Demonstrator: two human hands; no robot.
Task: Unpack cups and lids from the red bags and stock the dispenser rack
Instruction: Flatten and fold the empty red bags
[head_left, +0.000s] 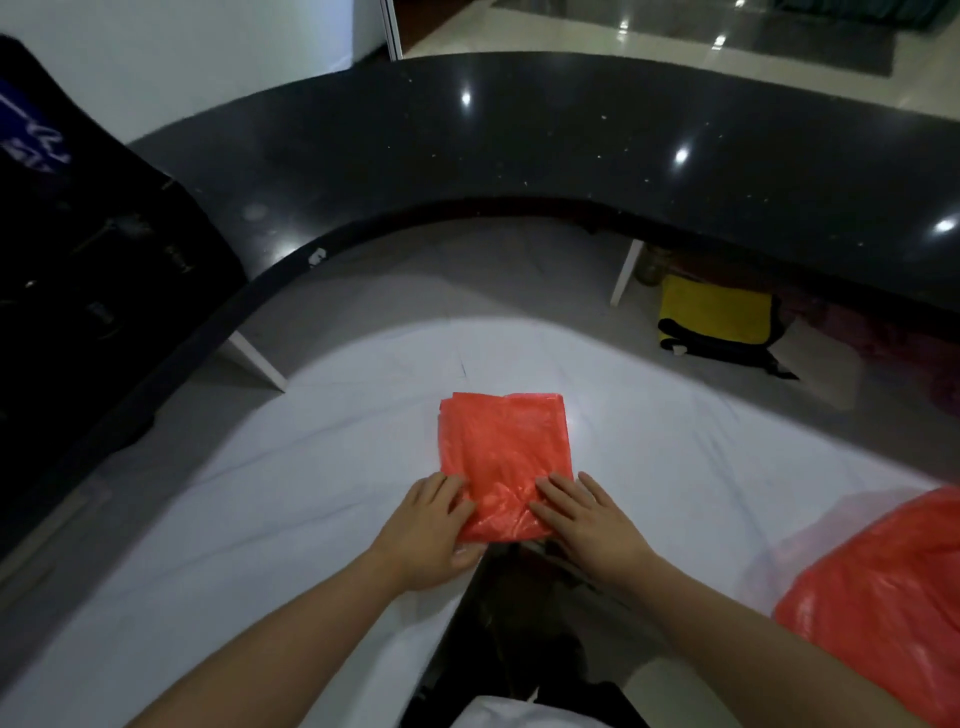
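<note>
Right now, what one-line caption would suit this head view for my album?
Both hands, left hand and right hand, press a folded red bag flat on a white sheet.

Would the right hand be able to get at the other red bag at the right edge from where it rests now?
Probably yes: the right hand lies flat on the folded red bag, and only bare white surface separates it from the other red bag.
</note>
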